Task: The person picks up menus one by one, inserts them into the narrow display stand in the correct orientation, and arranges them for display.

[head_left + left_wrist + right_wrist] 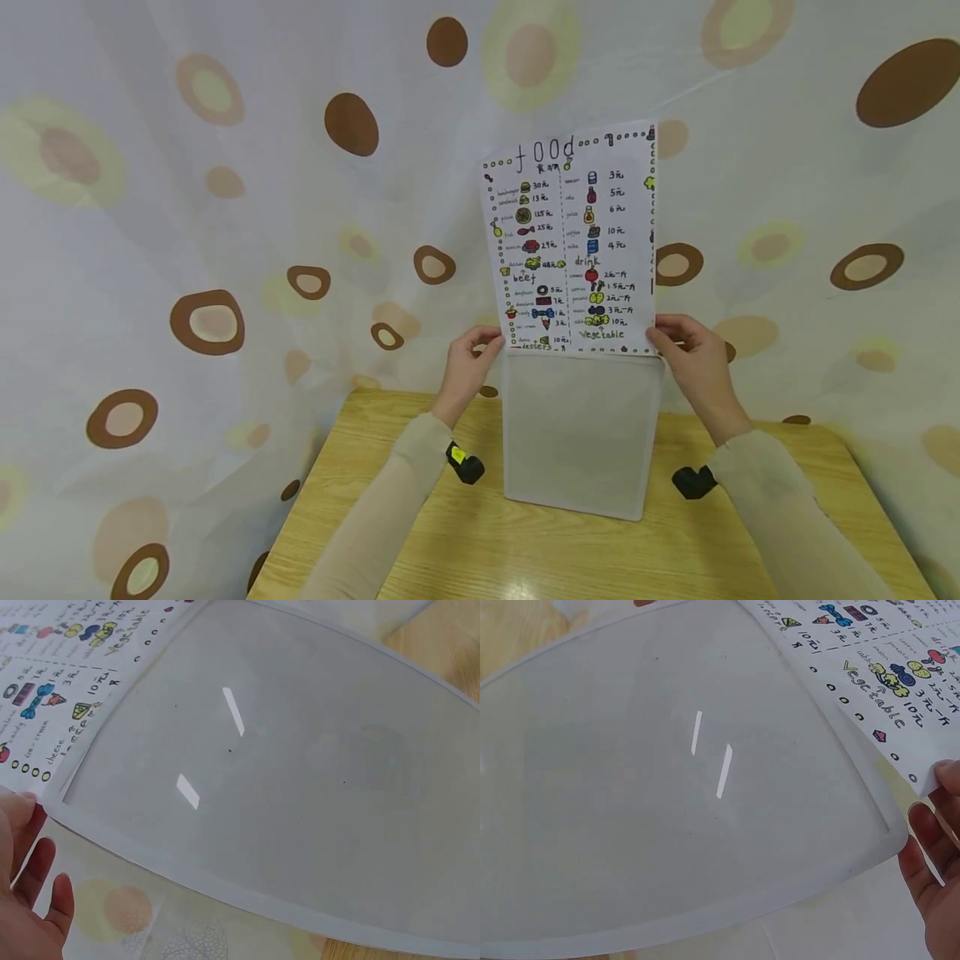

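A hand-drawn menu sheet (573, 246) headed "food" stands upright, its lower edge tucked into the top of a frosted plastic sleeve (579, 433). The sleeve stands on edge on the wooden table (450, 550). My left hand (468, 360) pinches the lower left corner of the sheet where it meets the sleeve's mouth. My right hand (688, 352) pinches the lower right corner in the same way. The left wrist view has the left hand (30, 885) at the sleeve (285, 772) corner beside the menu sheet (67, 667). In the right wrist view the right hand (939, 847) sits at the sleeve (667, 787) corner, thumb on the menu sheet (885, 667).
A white curtain (225, 208) with brown and yellow ovals hangs close behind the table and drapes around its far edge. Black wrist cameras (465, 464) (693, 482) sit on both sleeves. The table's near edge lies below the frame.
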